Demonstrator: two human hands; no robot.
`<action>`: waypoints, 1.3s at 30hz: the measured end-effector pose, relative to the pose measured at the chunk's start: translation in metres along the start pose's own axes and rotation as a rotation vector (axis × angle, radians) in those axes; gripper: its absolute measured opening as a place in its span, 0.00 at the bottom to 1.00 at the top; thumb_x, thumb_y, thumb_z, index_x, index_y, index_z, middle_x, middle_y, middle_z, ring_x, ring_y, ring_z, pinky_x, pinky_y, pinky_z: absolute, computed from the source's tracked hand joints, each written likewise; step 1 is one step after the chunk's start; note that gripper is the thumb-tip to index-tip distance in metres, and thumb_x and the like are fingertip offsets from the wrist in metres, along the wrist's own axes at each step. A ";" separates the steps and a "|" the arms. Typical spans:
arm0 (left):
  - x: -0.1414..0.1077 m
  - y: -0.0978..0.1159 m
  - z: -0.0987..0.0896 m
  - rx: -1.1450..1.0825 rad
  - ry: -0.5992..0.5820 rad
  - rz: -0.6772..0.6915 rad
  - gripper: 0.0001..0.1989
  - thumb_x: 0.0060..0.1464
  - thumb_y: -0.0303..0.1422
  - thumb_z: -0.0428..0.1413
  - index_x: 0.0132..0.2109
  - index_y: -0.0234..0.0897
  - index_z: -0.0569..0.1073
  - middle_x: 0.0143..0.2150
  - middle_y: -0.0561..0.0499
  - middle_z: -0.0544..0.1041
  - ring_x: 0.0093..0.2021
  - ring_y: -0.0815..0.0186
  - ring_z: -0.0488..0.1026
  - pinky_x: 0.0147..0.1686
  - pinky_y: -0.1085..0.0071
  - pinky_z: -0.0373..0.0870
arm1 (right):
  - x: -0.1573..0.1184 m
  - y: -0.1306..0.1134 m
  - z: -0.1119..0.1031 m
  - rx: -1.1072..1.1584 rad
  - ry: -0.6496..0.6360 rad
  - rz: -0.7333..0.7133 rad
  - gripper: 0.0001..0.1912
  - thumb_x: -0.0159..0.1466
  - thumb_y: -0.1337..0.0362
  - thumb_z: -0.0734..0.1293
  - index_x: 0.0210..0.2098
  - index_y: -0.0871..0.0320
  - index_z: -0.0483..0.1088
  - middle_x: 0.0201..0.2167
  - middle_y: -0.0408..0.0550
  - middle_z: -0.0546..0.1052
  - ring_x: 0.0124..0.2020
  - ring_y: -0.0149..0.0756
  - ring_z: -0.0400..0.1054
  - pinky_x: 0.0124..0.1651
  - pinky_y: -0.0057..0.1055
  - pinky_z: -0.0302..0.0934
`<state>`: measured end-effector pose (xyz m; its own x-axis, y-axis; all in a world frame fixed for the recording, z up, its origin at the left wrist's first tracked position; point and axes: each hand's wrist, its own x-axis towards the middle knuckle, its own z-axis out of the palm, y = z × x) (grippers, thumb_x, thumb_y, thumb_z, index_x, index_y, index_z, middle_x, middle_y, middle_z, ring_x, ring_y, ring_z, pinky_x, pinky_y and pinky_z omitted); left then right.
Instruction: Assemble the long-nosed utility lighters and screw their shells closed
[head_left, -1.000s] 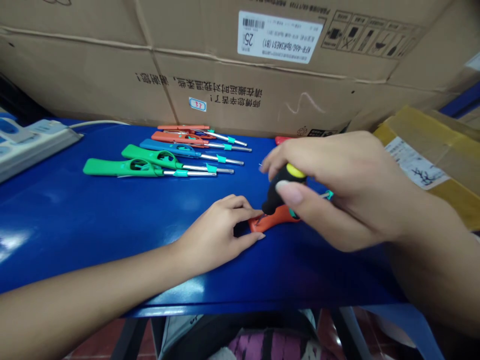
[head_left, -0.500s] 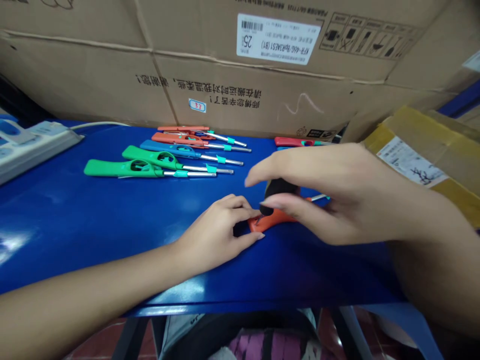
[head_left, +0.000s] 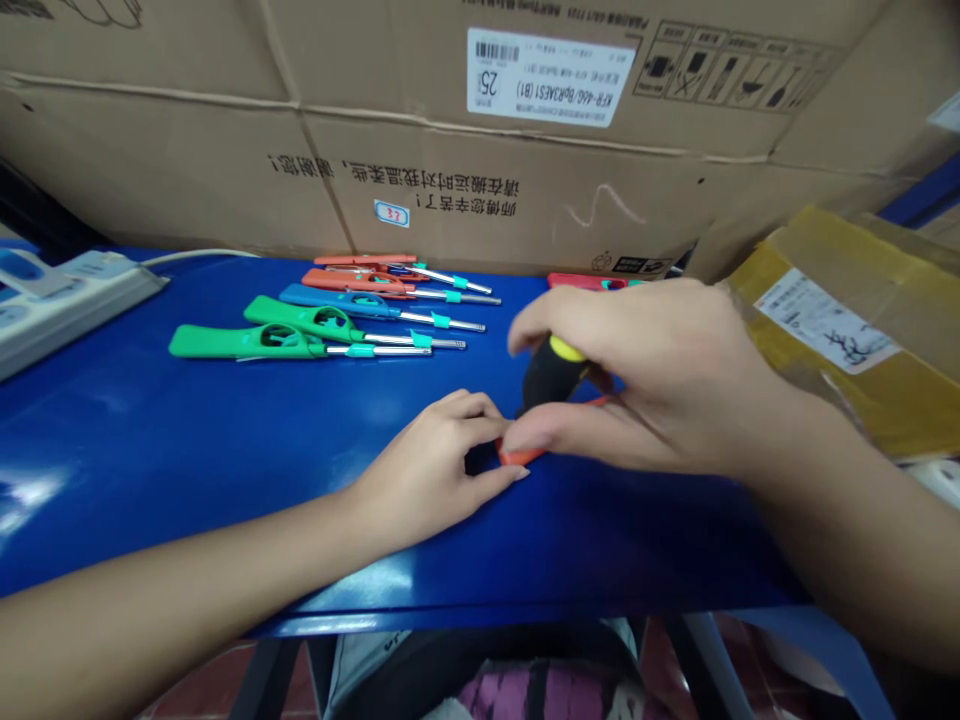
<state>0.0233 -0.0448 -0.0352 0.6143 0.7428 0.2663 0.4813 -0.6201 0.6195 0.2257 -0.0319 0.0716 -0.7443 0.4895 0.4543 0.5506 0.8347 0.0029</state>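
Note:
On the blue table, an orange lighter lies flat, mostly covered by my hands. The fingers and thumb of my left hand pinch its near-left end. Above it, my right hand grips a screwdriver by its stubby black and yellow handle. The handle tilts over the lighter's end; its tip is hidden behind my fingers. Further back lie several long-nosed lighters: a green one, a second green one, a blue one and orange ones, with teal tape on their metal tubes.
A large cardboard box stands along the back edge. A red lighter lies partly behind my right hand. To the right is a taped carton with a label. A white power strip sits at the left with its cable.
My right hand has turned and its thumb has come down and left around the screwdriver handle, whose yellow part now shows. My left hand stays put on the orange lighter.

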 end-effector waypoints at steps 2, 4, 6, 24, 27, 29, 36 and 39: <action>0.000 0.000 0.000 -0.013 0.003 0.008 0.11 0.60 0.36 0.62 0.48 0.39 0.79 0.44 0.48 0.78 0.47 0.58 0.75 0.50 0.60 0.74 | 0.001 0.001 -0.004 0.050 -0.021 -0.048 0.20 0.74 0.55 0.54 0.47 0.60 0.72 0.40 0.51 0.80 0.40 0.37 0.76 0.36 0.31 0.64; 0.000 0.000 -0.001 -0.025 0.005 0.008 0.11 0.59 0.35 0.62 0.49 0.39 0.80 0.44 0.48 0.78 0.48 0.58 0.75 0.52 0.59 0.73 | 0.001 0.003 -0.007 0.057 -0.023 -0.106 0.17 0.74 0.60 0.54 0.53 0.58 0.70 0.46 0.51 0.80 0.44 0.36 0.75 0.39 0.30 0.64; -0.001 0.000 -0.001 -0.028 0.004 -0.001 0.10 0.59 0.35 0.63 0.47 0.39 0.80 0.43 0.48 0.78 0.47 0.59 0.75 0.51 0.60 0.74 | 0.000 0.004 -0.007 0.008 0.015 -0.143 0.14 0.74 0.59 0.58 0.50 0.56 0.72 0.40 0.46 0.81 0.40 0.34 0.75 0.35 0.29 0.62; 0.001 -0.001 -0.001 -0.026 -0.014 -0.004 0.13 0.59 0.36 0.63 0.50 0.38 0.80 0.44 0.47 0.78 0.47 0.59 0.74 0.51 0.60 0.73 | -0.002 0.002 -0.017 0.075 -0.171 -0.081 0.17 0.72 0.66 0.52 0.52 0.57 0.69 0.40 0.49 0.78 0.35 0.35 0.72 0.34 0.31 0.61; 0.001 -0.002 0.000 -0.029 -0.010 -0.009 0.14 0.59 0.36 0.62 0.52 0.39 0.80 0.46 0.46 0.78 0.48 0.58 0.74 0.52 0.59 0.72 | -0.002 0.002 -0.011 -0.026 -0.086 -0.033 0.15 0.73 0.62 0.54 0.47 0.56 0.71 0.31 0.45 0.78 0.30 0.35 0.71 0.30 0.30 0.58; 0.000 -0.002 0.000 -0.027 -0.016 -0.003 0.15 0.60 0.37 0.62 0.52 0.38 0.79 0.46 0.47 0.79 0.48 0.58 0.74 0.52 0.59 0.72 | -0.001 0.001 -0.007 -0.069 -0.045 0.022 0.17 0.73 0.57 0.54 0.46 0.58 0.71 0.27 0.44 0.76 0.27 0.36 0.70 0.26 0.30 0.54; 0.001 0.001 -0.001 -0.037 -0.005 -0.035 0.10 0.58 0.35 0.63 0.46 0.37 0.80 0.44 0.48 0.79 0.46 0.60 0.75 0.49 0.62 0.73 | -0.002 0.001 -0.004 0.138 -0.153 -0.091 0.15 0.73 0.59 0.56 0.51 0.59 0.68 0.43 0.49 0.78 0.40 0.36 0.73 0.32 0.30 0.57; 0.002 0.002 -0.002 -0.055 -0.011 -0.051 0.09 0.59 0.35 0.62 0.46 0.38 0.79 0.45 0.49 0.79 0.46 0.60 0.76 0.48 0.62 0.74 | -0.002 0.001 -0.004 0.057 -0.105 -0.071 0.18 0.74 0.51 0.57 0.43 0.57 0.70 0.31 0.44 0.77 0.33 0.35 0.71 0.29 0.30 0.52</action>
<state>0.0239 -0.0442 -0.0325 0.5967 0.7702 0.2254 0.4770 -0.5662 0.6722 0.2297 -0.0332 0.0743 -0.8180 0.4495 0.3589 0.4746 0.8800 -0.0205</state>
